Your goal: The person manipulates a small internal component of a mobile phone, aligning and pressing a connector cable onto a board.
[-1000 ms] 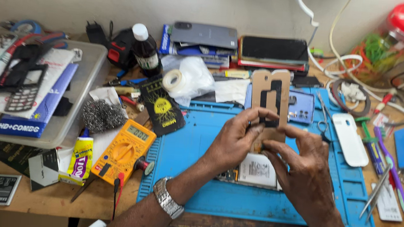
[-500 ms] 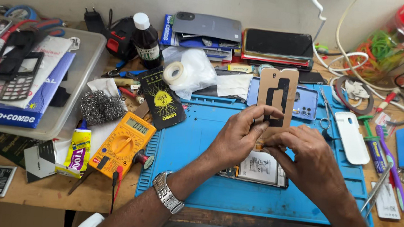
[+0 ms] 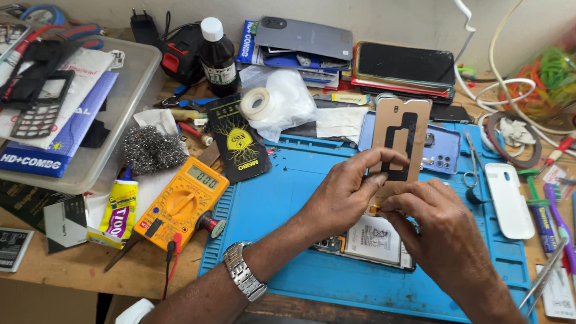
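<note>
Over blue mat (image 3: 284, 204), both hands, left (image 3: 345, 192) and right (image 3: 440, 229), pinch upright copper-toned panel (image 3: 398, 146), dark cutout down its middle.

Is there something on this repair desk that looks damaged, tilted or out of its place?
Yes: an opened phone lies on the blue mat, its insides exposed. Both hands, left hand and right hand, hold its tan display panel upright above it, detached.
</note>
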